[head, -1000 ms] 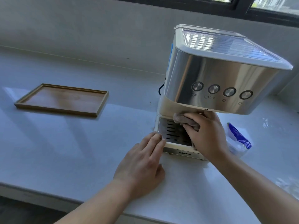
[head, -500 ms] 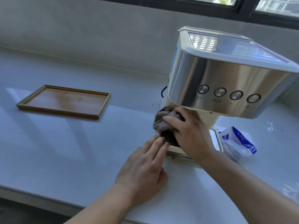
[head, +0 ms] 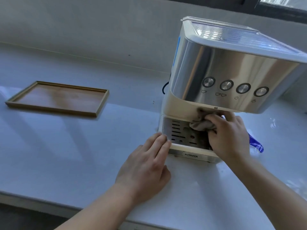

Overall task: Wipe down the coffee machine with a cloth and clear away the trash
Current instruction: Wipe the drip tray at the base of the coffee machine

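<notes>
A cream and steel coffee machine (head: pixel 232 67) with a row of round buttons stands on the white counter (head: pixel 66 155). My right hand (head: pixel 229 138) is bunched around a grey-brown cloth (head: pixel 199 124), pressed under the machine's overhang above the slotted drip tray (head: pixel 176 131). My left hand (head: pixel 146 165) lies flat on the counter, fingertips against the tray's front left corner. A blue and clear plastic wrapper (head: pixel 256 143) pokes out behind my right wrist.
A shallow wooden tray (head: pixel 58 98) lies on the counter to the left. A grey wall and a dark window frame run along the back. More clear plastic (head: pixel 297 185) shows at the right edge. The counter's front edge is close below my forearms.
My right hand has swept the cloth from the machine's left front corner back to the right, uncovering the drip tray. My left hand stays pressed at the base corner.
</notes>
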Available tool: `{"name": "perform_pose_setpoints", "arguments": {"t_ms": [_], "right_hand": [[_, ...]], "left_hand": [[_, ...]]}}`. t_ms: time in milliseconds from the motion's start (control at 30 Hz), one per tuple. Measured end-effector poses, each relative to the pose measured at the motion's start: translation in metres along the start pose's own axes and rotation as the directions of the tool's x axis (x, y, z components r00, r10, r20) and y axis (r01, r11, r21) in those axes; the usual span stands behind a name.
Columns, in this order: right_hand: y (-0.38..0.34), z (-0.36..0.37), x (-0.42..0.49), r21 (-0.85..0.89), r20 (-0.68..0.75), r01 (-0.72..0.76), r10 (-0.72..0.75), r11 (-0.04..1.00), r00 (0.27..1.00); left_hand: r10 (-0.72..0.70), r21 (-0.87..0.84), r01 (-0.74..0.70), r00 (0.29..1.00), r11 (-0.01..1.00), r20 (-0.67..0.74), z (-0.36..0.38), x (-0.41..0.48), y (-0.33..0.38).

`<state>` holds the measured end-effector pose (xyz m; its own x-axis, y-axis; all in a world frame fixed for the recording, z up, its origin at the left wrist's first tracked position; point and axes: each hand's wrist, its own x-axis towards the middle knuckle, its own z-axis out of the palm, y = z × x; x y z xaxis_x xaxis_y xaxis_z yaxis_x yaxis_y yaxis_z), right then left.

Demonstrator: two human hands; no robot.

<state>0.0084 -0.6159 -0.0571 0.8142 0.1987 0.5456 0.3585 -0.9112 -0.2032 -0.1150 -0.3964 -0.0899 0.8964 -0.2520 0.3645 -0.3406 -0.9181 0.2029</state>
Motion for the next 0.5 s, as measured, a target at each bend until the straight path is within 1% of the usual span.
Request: {"name": "perform_pose_setpoints", "arguments": {"t_ms": [100, 133, 167, 233, 267, 333, 400, 433, 500], "right_hand": [[-0.037, 0.01, 0.009, 0.092, 0.093, 0.195, -0.204, 0.976, 0.975], [-0.045, 0.011, 0.014, 0.105, 0.123, 0.235, -0.247, 0.966, 0.961], [-0.046, 0.011, 0.018, 0.099, 0.134, 0.248, -0.259, 0.964, 0.956], [-0.032, 0.004, 0.017, 0.068, 0.098, 0.201, -0.207, 0.977, 0.973], [-0.02, -0.001, 0.012, 0.054, 0.066, 0.154, -0.158, 0.987, 0.985], [0.007, -0.009, 0.0, 0.042, 0.033, 0.001, -0.003, 0.999, 0.999], [0.016, -0.013, -0.007, 0.06, 0.044, -0.135, 0.133, 0.989, 0.99], [0.011, -0.013, -0.008, 0.062, 0.068, -0.161, 0.157, 0.985, 0.985], [-0.008, -0.01, -0.012, 0.055, 0.138, -0.126, 0.118, 0.99, 0.983]], "left_hand": [[-0.006, 0.002, 0.006, 1.0, 1.0, 0.002, -0.001, -0.001, 0.001], [-0.012, 0.0, 0.012, 1.0, 1.0, 0.003, -0.002, -0.001, 0.001], [-0.012, -0.004, 0.012, 1.0, 1.0, 0.006, -0.002, -0.001, 0.0], [-0.005, -0.008, 0.006, 1.0, 1.0, 0.013, -0.001, -0.001, 0.0], [-0.004, -0.007, 0.004, 1.0, 1.0, 0.014, -0.002, -0.001, 0.0], [-0.007, -0.001, 0.007, 1.0, 1.0, 0.004, -0.002, -0.001, 0.001], [-0.014, 0.002, 0.014, 1.0, 1.0, -0.005, -0.001, -0.001, 0.003], [-0.016, 0.004, 0.016, 1.0, 1.0, -0.009, -0.001, -0.001, 0.004], [-0.018, 0.005, 0.018, 1.0, 1.0, -0.024, 0.0, -0.002, 0.003]]}}
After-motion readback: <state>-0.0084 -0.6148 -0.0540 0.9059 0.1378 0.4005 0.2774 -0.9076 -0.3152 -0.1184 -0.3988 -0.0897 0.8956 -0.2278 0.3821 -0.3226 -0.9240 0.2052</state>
